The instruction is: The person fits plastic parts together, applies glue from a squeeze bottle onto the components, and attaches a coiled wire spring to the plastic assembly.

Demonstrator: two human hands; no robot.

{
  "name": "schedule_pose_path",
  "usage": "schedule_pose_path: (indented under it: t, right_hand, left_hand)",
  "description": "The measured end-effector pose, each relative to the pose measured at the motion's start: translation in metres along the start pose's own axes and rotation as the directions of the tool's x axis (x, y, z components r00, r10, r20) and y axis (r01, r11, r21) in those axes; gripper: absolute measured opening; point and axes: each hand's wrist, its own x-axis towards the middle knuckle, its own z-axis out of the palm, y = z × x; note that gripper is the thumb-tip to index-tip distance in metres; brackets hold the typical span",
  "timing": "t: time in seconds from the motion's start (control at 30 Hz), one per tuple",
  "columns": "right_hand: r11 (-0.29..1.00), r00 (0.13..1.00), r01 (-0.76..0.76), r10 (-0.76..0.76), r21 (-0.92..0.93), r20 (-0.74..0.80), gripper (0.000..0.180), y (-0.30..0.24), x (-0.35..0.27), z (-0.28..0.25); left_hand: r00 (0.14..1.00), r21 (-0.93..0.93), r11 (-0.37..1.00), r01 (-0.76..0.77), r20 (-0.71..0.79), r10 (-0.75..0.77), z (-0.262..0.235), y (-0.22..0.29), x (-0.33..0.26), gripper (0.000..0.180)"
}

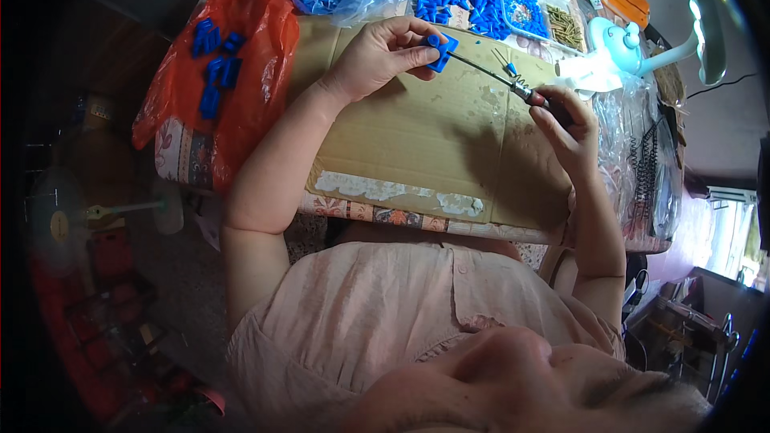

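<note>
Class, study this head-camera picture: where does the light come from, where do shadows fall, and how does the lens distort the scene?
In the head view, a lit lamp glares white at upper right; the right hand, holding a thin tool, casts a shadow leftward on the cardboard sheet; the left hand with its blue plastic piece is evenly lit; the fisheye bends the table edges, and the rim goes dark.

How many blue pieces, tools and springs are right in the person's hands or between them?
Blue plastic piece, pinched in the left hand: 1
Thin pointed tool, held in the right hand: 1
Small metal spring on the tool's shaft: 1
Total: 3
</note>
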Motion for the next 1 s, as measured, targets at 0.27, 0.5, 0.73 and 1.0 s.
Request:
schedule_pose_path:
  t: [0.27, 0.5, 0.73, 1.0]
  right_hand:
    - [0.993, 0.989, -0.086, 0.095, -0.082, 0.114, 0.023, -0.001, 0.000, -0.004]
    - [0.865, 0.886, -0.444, 0.385, 0.233, 0.257, 0.027, -0.008, 0.004, -0.007]
    - [0.797, 0.844, -0.519, 0.420, 0.308, 0.333, 0.033, -0.005, 0.005, -0.010]
    - [0.767, 0.818, -0.554, 0.430, 0.323, 0.382, 0.034, -0.005, 0.007, -0.011]
  left_hand:
    - [1.000, 0.005, 1.000, 0.028, -0.015, -0.027, 0.003, -0.001, 0.002, 0.021]
    - [0.999, 0.049, 0.999, 0.002, -0.040, 0.000, 0.005, -0.005, 0.001, 0.020]
    - [0.999, 0.018, 1.000, -0.002, -0.040, 0.002, 0.008, -0.004, 0.000, 0.020]
    - [1.000, -0.009, 1.000, 0.020, -0.024, -0.020, 0.005, -0.007, -0.001, 0.022]
